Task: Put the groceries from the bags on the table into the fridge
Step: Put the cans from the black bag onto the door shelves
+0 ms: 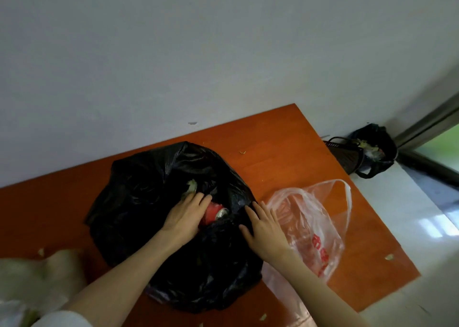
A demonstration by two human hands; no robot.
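Observation:
A large black plastic bag (139, 202) lies open on the orange table (273, 150). Inside its mouth a red drink can (213, 213) shows, with something green (191, 186) behind it. My left hand (185, 217) reaches into the bag and curls around the can's left side. My right hand (265, 227) rests flat, fingers straight, on the bag's right rim. A clear plastic bag with red print (320, 227) lies slack just right of that hand.
A pale bag (32, 277) sits at the table's near left corner. Small green scraps dot the table. Against the wall on the floor stand a dark basket (347, 155) and a black bin bag (377, 147). The table's right edge drops to white floor.

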